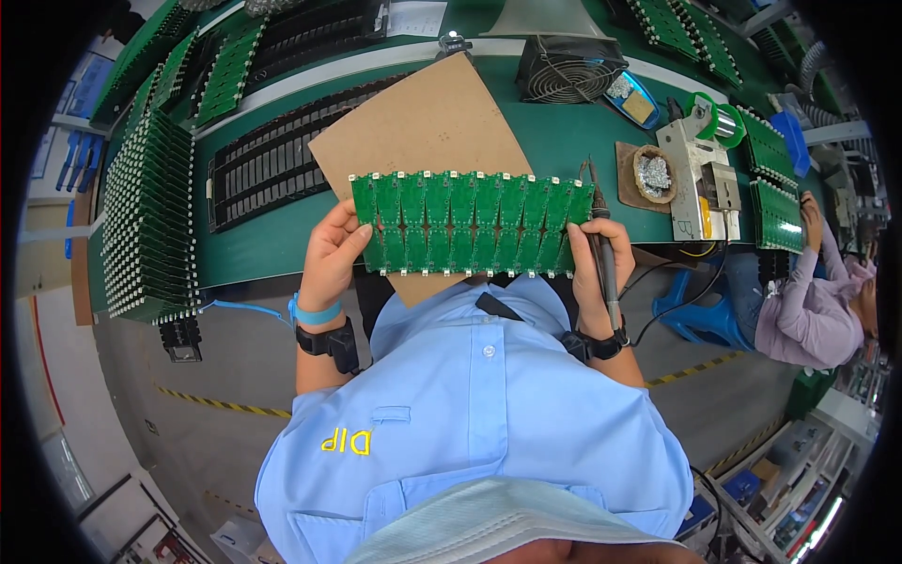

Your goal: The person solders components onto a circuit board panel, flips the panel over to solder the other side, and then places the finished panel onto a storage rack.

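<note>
Head view — circuit panel (486, 249) between left grip (330, 256) and right grip (589, 263) — both clamped on its ends

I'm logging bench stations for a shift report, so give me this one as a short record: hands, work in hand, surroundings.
Left hand: grips the left end of the board panel
Right hand: holds the panel's right end, with a soldering iron in the same hand
Board panel: green, two rows, overlapping the brown sheet in view
Left side: stacked green boards, black tray
Right side: solder spool, bowl of silvery material
Far right: co-worker in lilac
</note>
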The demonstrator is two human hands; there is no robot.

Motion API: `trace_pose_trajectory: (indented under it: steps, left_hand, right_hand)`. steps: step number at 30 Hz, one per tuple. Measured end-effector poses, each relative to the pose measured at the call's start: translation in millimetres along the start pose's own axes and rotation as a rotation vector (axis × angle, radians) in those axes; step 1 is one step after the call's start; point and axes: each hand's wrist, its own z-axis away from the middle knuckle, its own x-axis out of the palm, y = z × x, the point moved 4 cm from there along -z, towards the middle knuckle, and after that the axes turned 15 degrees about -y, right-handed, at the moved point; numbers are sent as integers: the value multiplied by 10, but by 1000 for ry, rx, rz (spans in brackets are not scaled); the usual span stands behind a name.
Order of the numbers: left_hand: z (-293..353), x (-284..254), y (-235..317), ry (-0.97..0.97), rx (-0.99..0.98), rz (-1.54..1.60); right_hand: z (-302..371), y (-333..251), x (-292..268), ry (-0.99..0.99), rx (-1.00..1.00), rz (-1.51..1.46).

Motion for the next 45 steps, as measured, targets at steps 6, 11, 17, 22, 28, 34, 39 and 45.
trace_pose_trajectory:
  steps: [6, 11, 17, 22, 28, 34, 39, 45]
  left_hand:
    - [-17, 44, 34, 33, -30, 71]
    - [-19, 67, 80, 44, -23, 117]
    - [3, 78, 98, 14, 0, 186]
    - [48, 67, 139, 111, 111, 111]
    - [171, 216, 253, 229, 369, -169]
    - [197, 432, 178, 155, 321, -218]
    - [160, 513, 105, -135, 305, -372]
    - [67, 798, 186, -359, 360, -392]
  right_hand:
    - [-17, -2, -6, 8, -11, -40]
    - [-27, 16, -16, 12, 16, -117]
    - [-14, 35, -41, -3, 37, -98]
    - [-73, 84, -91, 63, -93, -206]
    - [-121, -51, -109, -22, -212, -25]
    - [-168, -140, 107, -162, -295, -2]
    - [-239, -183, 216, -151, -364, -43]
    - [-292, -216, 342, -121, -370, -92]
